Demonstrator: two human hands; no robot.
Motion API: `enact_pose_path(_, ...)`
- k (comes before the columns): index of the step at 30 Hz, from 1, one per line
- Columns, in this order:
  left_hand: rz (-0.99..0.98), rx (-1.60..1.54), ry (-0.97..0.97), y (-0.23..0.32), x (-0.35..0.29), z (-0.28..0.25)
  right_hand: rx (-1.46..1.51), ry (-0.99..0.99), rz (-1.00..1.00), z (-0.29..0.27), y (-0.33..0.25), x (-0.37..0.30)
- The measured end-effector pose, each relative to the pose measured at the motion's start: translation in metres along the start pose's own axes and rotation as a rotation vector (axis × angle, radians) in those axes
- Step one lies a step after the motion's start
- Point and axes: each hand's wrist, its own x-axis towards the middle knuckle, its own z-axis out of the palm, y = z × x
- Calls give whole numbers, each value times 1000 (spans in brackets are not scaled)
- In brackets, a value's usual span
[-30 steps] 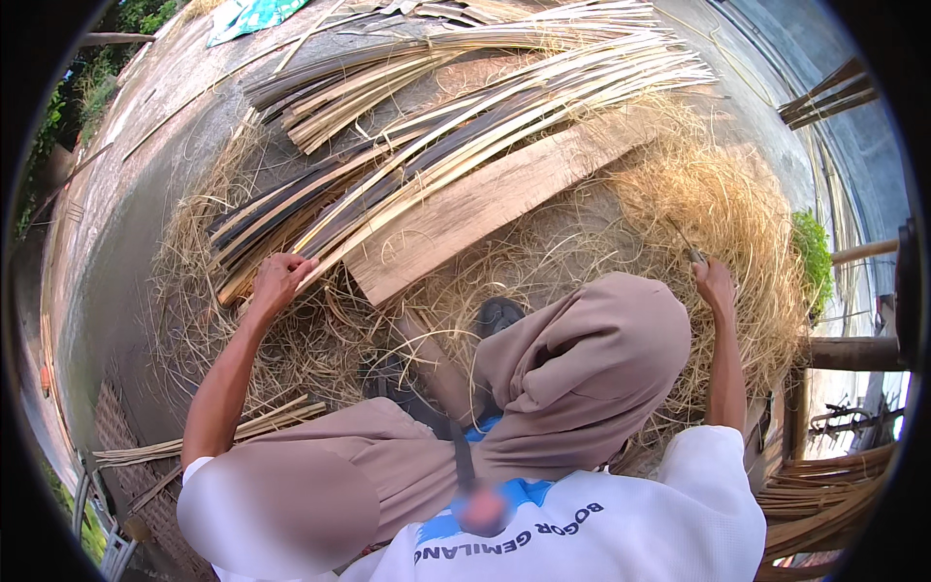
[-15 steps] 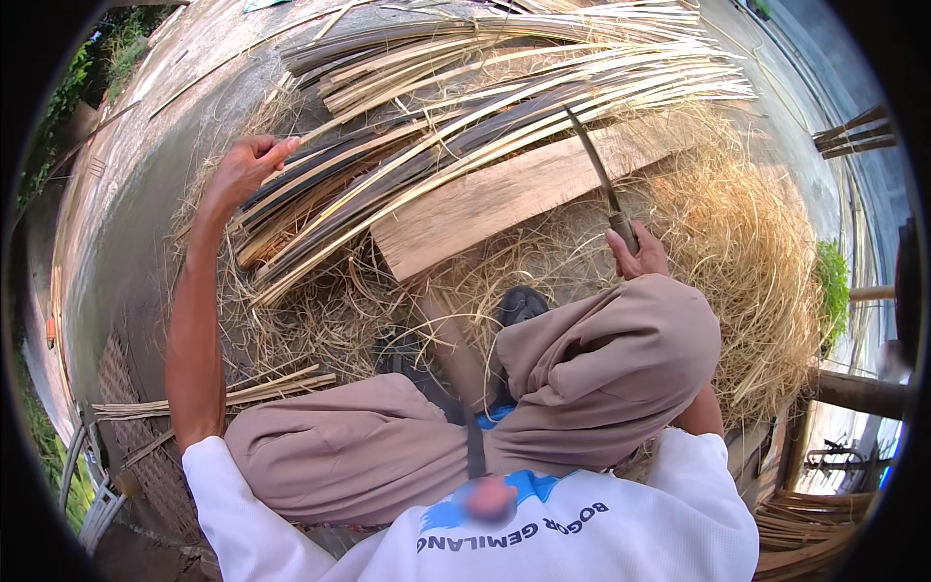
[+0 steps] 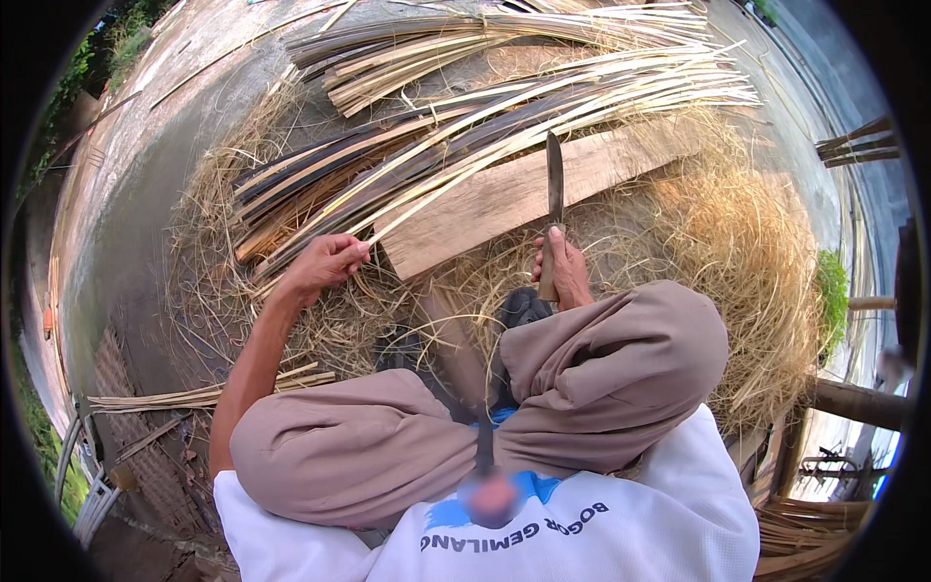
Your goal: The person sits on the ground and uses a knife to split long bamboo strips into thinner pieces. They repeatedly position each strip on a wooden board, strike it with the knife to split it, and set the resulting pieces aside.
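My left hand [image 3: 328,264] is closed, thumb and fingers pinching the near end of a thin pale bamboo strip [image 3: 417,210]. That strip runs up and to the right across the board and over other strips. In my right hand [image 3: 567,270] is a knife [image 3: 555,184] with a wooden handle, its long dark blade pointing away from me, tip over the plank. The wooden plank [image 3: 465,215] lies slanted on the ground beyond both hands. Along its far side rests a bundle of split strips [image 3: 388,175], some pale and some dark.
Another tied bundle of strips [image 3: 417,63] lies farther back. Curly shavings [image 3: 737,281] are heaped to the right and scattered under my hands. My bent legs [image 3: 611,359] are close in front. A few thin strips [image 3: 204,398] lie at the left, beside my knee.
My left hand has come toward me and to the right, bringing the strip's end over the plank's near corner. The knife has moved left and now stands more upright in view.
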Motion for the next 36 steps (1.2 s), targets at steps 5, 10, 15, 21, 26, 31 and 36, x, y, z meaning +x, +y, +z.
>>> enact_pose_path(5,-44,-159,-12,-112,14,60,-605,209,-233,-21,11,-8)
enact_pose_path(10,20,-55,158,-122,-9,60,-1390,247,-643,-65,-19,44)
enact_pose_path(15,-73,25,218,-148,-34,51,-1357,121,-427,-51,-10,58)
enact_pose_path(21,-313,-148,36,-125,-19,48,-1356,-490,-587,15,13,-40)
enact_pose_path(26,-369,-166,-31,-123,-17,32,-1325,-176,-536,-20,-5,2)
enact_pose_path(31,-377,-144,10,-139,-24,24,-1514,-571,-612,-18,-1,-39)
enact_pose_path(36,-365,-114,16,-150,-30,17,-1220,-62,-495,-48,-1,8)
